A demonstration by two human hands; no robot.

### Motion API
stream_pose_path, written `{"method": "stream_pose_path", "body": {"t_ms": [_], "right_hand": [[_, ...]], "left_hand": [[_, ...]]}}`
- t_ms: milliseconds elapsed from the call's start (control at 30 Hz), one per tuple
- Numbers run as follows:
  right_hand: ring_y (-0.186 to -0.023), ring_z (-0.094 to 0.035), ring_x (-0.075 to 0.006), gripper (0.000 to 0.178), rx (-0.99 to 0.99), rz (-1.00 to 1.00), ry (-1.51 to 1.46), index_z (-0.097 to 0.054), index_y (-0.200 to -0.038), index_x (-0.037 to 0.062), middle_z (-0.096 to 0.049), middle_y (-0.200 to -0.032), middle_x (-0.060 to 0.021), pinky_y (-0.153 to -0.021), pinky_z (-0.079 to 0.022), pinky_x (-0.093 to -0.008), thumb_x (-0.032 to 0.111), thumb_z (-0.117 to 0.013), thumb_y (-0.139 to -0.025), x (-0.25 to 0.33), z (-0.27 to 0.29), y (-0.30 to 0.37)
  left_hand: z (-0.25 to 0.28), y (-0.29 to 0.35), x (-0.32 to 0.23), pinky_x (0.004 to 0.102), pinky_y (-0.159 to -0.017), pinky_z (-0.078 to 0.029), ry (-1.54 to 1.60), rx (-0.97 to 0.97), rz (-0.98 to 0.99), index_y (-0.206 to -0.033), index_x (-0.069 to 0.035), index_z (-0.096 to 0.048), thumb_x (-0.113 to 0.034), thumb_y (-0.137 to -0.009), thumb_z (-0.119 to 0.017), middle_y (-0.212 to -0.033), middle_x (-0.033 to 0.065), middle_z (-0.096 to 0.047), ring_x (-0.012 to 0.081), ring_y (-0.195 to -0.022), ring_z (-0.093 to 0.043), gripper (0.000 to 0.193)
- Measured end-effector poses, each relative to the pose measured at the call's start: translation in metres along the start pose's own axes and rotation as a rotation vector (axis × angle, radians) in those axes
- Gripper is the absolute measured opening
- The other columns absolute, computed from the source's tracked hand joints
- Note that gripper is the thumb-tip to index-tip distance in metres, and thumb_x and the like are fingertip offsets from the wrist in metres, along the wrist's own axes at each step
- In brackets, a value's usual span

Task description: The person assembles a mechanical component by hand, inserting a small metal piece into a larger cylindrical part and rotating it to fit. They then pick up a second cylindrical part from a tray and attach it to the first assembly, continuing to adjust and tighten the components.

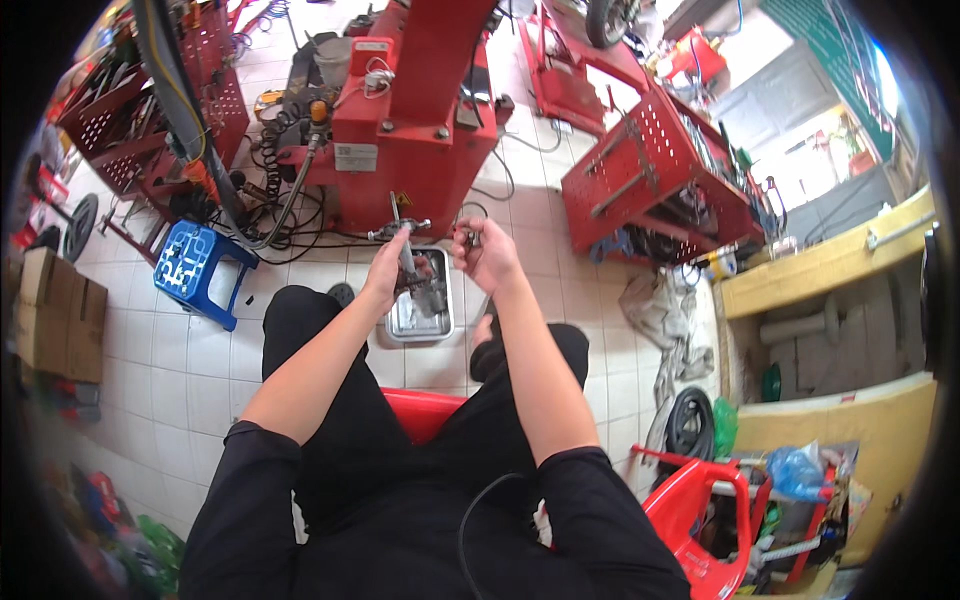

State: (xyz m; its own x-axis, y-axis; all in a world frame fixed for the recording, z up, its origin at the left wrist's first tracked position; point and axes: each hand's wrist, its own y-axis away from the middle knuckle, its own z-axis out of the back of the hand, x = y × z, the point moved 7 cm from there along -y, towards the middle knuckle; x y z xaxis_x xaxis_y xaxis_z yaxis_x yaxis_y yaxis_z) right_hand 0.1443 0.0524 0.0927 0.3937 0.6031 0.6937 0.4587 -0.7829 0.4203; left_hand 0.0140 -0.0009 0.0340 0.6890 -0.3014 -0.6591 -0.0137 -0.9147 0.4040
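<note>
far left: stacked cardboard boxes against the wall, out of the way; a red perforated tool rack above them, tools hung within reach. beside that, a blue plastic stool on the white tiles, standing apart from the seated legs.

toward the middle: left hand raised over the lap, fingers closed around a slim metal shaft part with a cross-shaped head, held upright, probably so that the head end faces up for inspection. directly below, a steel tray on the floor between the feet, with dark metal pieces in it, seemingly placed there to catch anything dropped and keep loose parts together. behind the hands, a big red machine with a coiled hose and cables trailing at its base.

just right of the shaft: right hand, fingers pinched on a small dark piece, kept near the shaft head but apart from it; too small to tell what kind of piece. seated on a red plastic chair, knees spread to leave the tray open below.

further right: a second red perforated rack with long bars, grey rags heaped on the tiles, a black tyre, and another red chair beside a cluttered corner.
</note>
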Motion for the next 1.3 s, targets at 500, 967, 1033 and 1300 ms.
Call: {"method": "stream_pose_path", "body": {"t_ms": [500, 967, 1033, 1300], "right_hand": [[-0.067, -0.057, -0.0180, 0.024, -0.032, 0.089, 0.010, -0.047, -0.115, 0.0019, -0.057, -0.080, -0.0096, -0.058, -0.047, -0.0311, 0.009, -0.041, -0.092, -0.008, 0.014, -0.009], [-0.054, -0.054, -0.0118, 0.026, -0.085, 0.083, 0.583, -0.040, -0.111, -0.0016, -0.059, -0.077, -0.0091, -0.045, -0.042, -0.0255, 0.009, -0.045, -0.088, -0.044, 0.035, -0.054], [-0.054, -0.054, -0.0118, 0.025, -0.089, 0.049, 0.598, -0.040, -0.111, -0.0026, -0.059, -0.077, -0.0090, -0.044, -0.042, -0.0256, 0.010, -0.046, -0.090, -0.047, 0.034, -0.055], [-0.054, -0.056, -0.0123, 0.023, -0.113, 0.072, 0.552, -0.040, -0.108, -0.0032, -0.059, -0.079, -0.0095, -0.043, -0.044, -0.0259, 0.012, -0.047, -0.092, -0.043, 0.043, -0.055]], "left_hand": [[0.000, -0.028, 0.006, 0.0283, -0.058, -0.050, -0.196, -0.157, -0.054, -0.100, -0.007, -0.046, -0.018, -0.078, -0.062, -0.081, 0.0050, -0.054, 0.0156, -0.065, -0.059, 0.030], [0.025, -0.067, 0.022, 0.0285, -0.056, -0.046, -0.327, -0.091, -0.138, -0.098, -0.006, -0.049, -0.006, -0.078, -0.065, -0.076, 0.0032, -0.057, 0.0134, -0.064, -0.056, 0.026], [0.029, -0.065, 0.019, 0.0291, -0.058, -0.048, -0.367, -0.141, -0.196, -0.099, -0.006, -0.049, -0.006, -0.078, -0.066, -0.078, 0.0037, -0.058, 0.0131, -0.066, -0.057, 0.027], [0.015, -0.059, 0.013, 0.0287, -0.066, -0.050, -0.352, -0.097, -0.215, -0.099, -0.005, -0.051, -0.008, -0.077, -0.069, -0.084, 0.0037, -0.060, 0.0145, -0.075, -0.061, 0.028]]}}
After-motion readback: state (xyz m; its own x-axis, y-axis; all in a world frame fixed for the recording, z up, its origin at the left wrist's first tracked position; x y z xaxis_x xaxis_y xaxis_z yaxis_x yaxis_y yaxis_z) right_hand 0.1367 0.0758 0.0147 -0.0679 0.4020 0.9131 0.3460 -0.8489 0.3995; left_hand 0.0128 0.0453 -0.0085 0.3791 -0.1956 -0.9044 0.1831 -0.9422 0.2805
